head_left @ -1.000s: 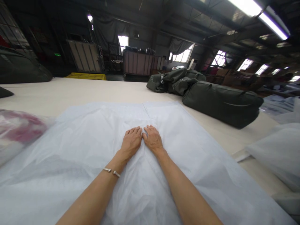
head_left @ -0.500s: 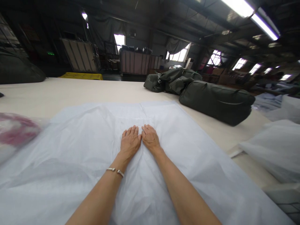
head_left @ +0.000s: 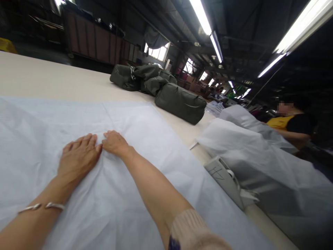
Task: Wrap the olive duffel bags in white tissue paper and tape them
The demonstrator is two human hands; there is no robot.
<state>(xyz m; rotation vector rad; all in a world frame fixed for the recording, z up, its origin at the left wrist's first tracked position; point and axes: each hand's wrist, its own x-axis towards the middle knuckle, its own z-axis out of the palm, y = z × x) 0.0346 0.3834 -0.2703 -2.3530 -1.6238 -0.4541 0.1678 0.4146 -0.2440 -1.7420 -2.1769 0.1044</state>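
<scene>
A large, thin, whitish plastic sheet [head_left: 156,194] lies wrinkled over the table in front of me. My left hand [head_left: 79,156] rests flat on it, palm down, fingers stretched out. Close to its thumb, my right hand [head_left: 116,143] presses on the same sheet, its fingers slightly bent and partly foreshortened. A crease runs toward me from between the two hands. No object shows in either hand, and what lies under the palms is hidden.
Dark green duffel bags [head_left: 179,102] lie along the far right of the pale table [head_left: 52,74]. A grey machine part [head_left: 225,180] sits at the right edge beside heaped translucent sheeting [head_left: 260,159]. A person in yellow and black [head_left: 288,121] is beyond it.
My view has swung right, so the bags and hands appear further left. The machine part and the other person have come into view. Both hands remain on the sheet, close together.
</scene>
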